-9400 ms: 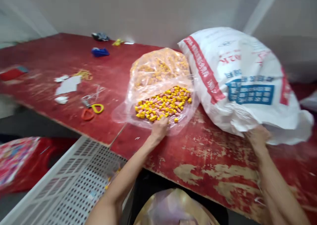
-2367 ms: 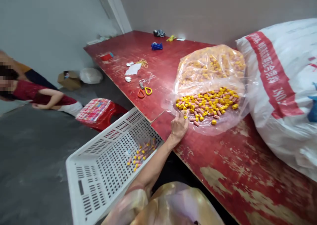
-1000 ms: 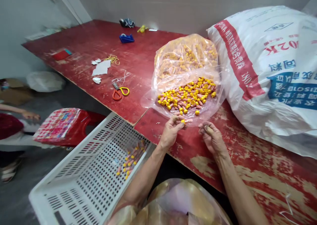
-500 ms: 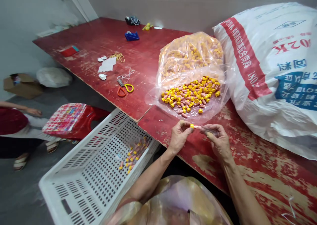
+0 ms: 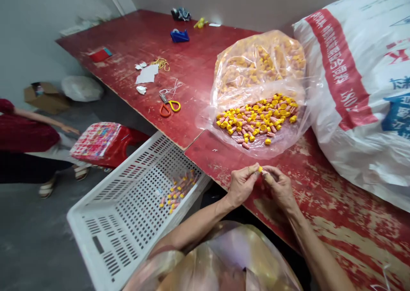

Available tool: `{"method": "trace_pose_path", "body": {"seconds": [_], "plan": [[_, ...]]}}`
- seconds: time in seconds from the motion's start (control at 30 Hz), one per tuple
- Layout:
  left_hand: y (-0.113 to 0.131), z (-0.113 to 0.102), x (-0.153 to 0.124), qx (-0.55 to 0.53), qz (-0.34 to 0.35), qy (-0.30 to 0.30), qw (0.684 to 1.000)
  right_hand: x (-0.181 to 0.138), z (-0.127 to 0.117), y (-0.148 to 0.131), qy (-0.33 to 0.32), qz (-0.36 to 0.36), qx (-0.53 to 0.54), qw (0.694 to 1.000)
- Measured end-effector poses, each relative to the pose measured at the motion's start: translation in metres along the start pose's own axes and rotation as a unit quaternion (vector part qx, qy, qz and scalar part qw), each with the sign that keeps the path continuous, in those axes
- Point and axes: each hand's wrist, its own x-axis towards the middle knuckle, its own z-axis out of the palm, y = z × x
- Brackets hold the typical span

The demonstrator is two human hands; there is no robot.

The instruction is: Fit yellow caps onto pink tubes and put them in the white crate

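Just over the table's front edge, a small yellow-capped pink piece [image 5: 260,169] is pinched between my two hands. My left hand [image 5: 242,184] has thumb and fingers closed at its yellow end. The fingers of my right hand [image 5: 280,189] are closed around the pink part and hide most of it. Beyond my hands lies a clear plastic bag [image 5: 256,151], its mouth toward me, full of many similar pink pieces with yellow caps [image 5: 253,120]. A grey perforated crate [image 5: 96,201] to my left holds several such pieces [image 5: 179,190] in its near right corner.
A big white woven sack [image 5: 361,154] stands on the red table [image 5: 198,94] at right. Scissors [image 5: 169,106], paper scraps [image 5: 147,74] and a blue tape dispenser [image 5: 179,36] lie further left. Past the crate are a red stool [image 5: 120,143] and another person [image 5: 28,133].
My hands have come closer together, and my right fingers now cover the pink part and the clear film-like bit seen earlier. The view has shifted, and the other person's arm reaches nearer the stool.
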Motion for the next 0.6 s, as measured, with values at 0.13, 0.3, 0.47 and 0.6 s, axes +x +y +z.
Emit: {"method": "trace_pose_path", "body": {"seconds": [0.13,0.3,0.47,0.6], "plan": [[0.012,-0.007,0.013,-0.030,-0.084,-0.029,0.996,-0.012,-0.001,-0.013,-0.016,-0.047,-0.113,0.992],[0.016,0.004,0.017,-0.193,-0.266,-0.052,0.943,-0.036,0.009,0.002,-0.117,-0.215,-0.206,0.948],[0.000,0.002,0.006,-0.181,-0.298,-0.067,0.935,-0.042,0.017,0.022,-0.138,-0.279,-0.233,0.921],[-0.007,-0.021,-0.002,-0.140,-0.260,-0.042,0.954,-0.030,0.033,0.010,-0.213,-0.315,-0.280,0.882]]}}
